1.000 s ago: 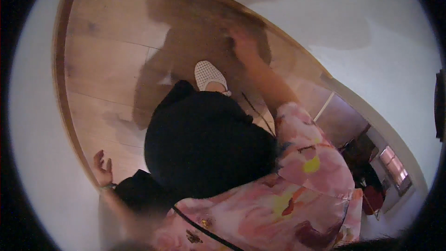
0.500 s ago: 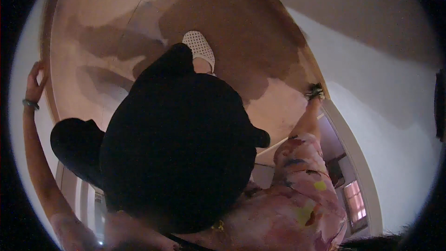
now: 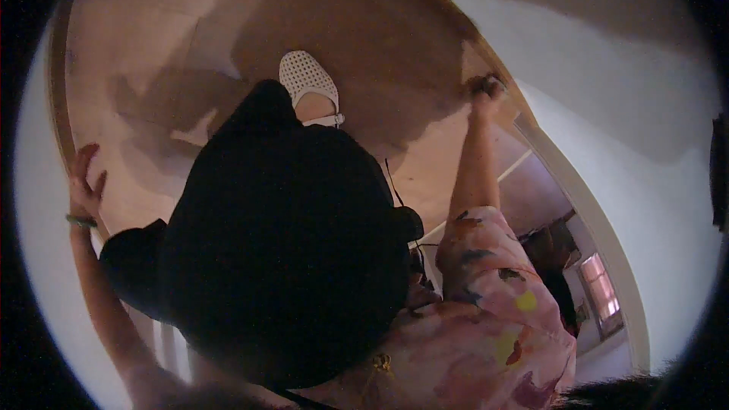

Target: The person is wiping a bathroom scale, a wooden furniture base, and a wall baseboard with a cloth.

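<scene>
A large wooden board, light brown with a darker shaded patch, filled the upper half of the view, between pale walls. A black garment covered the centre. At five o'clock lay a pink floral sleeve. A white perforated shoe pointed toward twelve o'clock, just above the garment. At nine o'clock, the left hand, a dark band at its wrist, gripped the board's left edge with fingers spread. At two o'clock, the right hand closed on the board's right edge; how tightly could not be told.
</scene>
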`<state>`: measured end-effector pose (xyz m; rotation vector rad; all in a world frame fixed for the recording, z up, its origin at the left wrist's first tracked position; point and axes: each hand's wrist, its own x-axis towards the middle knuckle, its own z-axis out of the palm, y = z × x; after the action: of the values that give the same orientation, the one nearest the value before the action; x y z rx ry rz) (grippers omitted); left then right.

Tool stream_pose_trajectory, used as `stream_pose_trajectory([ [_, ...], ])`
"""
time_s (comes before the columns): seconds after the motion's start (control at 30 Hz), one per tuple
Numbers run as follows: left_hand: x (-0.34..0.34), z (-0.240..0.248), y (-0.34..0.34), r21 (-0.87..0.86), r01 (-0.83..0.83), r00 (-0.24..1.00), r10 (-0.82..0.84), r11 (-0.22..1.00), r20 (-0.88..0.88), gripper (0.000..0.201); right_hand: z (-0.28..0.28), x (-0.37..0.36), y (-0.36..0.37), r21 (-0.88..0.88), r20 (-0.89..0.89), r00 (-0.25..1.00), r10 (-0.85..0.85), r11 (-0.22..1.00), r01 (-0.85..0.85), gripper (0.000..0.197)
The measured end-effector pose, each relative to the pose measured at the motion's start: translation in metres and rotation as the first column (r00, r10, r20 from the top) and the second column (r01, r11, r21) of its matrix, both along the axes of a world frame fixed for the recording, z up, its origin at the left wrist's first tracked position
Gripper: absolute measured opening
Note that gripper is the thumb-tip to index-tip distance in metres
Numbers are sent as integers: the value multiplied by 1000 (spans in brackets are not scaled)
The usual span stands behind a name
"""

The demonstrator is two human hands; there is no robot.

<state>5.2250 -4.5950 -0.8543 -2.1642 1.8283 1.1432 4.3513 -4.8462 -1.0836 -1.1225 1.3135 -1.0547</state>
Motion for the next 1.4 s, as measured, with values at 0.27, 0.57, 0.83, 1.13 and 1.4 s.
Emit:
stream_pose_trajectory([
  [0.27,-84,56,14,-46,-138,990,139,989,18,51,52,276,-11,25,-887,446,117,978,-207,56],
  [0.57,-101,76,-2,-112,-508,861,504,854,-63,50,42,519,-85,-11,-913,282,295,673,-740,50],
  [0.83,-137,86,14,-130,-666,745,665,735,-55,50,17,652,-165,-20,-955,142,259,422,-906,54],
  [1.13,-166,90,76,-130,-781,619,785,611,-24,52,2,695,-184,-145,-904,212,372,199,-969,44],
  [1.4,-151,94,51,-107,-770,634,773,629,-13,53,47,566,-62,84,-860,-117,496,-88,-993,60],
])
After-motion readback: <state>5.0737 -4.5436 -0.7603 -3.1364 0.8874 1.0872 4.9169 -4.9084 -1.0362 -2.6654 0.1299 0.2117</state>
